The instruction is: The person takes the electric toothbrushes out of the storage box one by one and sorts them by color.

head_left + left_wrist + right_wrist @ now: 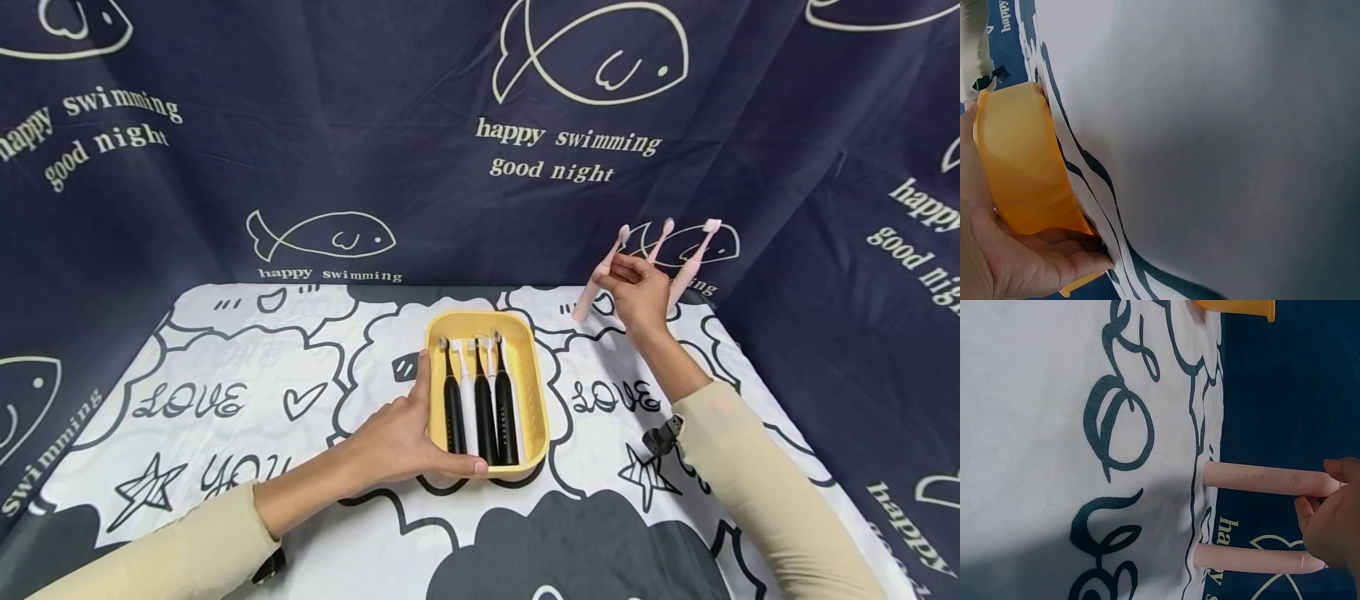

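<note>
Where the right hand (637, 292) pinches: one pink toothbrush (589, 295), table's (262, 358) far side — likely light, stiff, smooth; best held mid-handle. Beside it: two more pink toothbrushes (687, 272). Left hand (397, 437): gripping yellow tray (536, 392), black and white toothbrushes (485, 417) inside.

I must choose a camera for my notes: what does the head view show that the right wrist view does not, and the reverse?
Only head: the left hand, black brushes, white brushes and pink heads.
Only right wrist: a round button on one pink handle.
Both: the right hand, pink brushes (three in head, two in right wrist), the cloth and the tray, cut off in right wrist.
</note>
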{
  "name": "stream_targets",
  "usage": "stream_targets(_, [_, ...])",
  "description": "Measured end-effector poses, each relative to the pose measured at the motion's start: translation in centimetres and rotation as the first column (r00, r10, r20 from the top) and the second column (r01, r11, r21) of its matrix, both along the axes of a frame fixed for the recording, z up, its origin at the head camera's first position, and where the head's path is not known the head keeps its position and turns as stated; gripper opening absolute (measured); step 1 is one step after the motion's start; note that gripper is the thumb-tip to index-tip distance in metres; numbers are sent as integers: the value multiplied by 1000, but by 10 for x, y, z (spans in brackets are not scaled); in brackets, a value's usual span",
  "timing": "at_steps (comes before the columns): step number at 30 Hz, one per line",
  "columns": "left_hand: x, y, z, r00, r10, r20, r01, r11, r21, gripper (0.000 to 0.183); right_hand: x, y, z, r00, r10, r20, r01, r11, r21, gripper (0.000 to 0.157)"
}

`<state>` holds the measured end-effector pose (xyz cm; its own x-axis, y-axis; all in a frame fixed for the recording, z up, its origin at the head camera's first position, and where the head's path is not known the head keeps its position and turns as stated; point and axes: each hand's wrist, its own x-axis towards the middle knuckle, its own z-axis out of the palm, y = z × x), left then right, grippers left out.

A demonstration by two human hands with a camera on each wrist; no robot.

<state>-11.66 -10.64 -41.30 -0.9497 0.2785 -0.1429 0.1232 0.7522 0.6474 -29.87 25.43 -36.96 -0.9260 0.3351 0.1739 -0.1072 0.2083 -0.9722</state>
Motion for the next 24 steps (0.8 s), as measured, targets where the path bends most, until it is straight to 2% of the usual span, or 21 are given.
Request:
stream_targets(6, [0, 0, 0, 1000, -2, -2, 2, 1000, 3, 182, 1, 0, -2, 999, 24, -38, -25, 999, -31, 49])
stream_targets(18, [0, 0, 1, 1000, 3, 24, -3, 1000, 0, 182, 9, 6, -8, 999, 9, -47, -11, 999, -43, 49])
stream_targets(24, [0, 0, 1, 1000, 4, 23, -3, 1000, -5, 182, 16, 12, -10, 1000, -7, -22, 7, 1000, -25, 39])
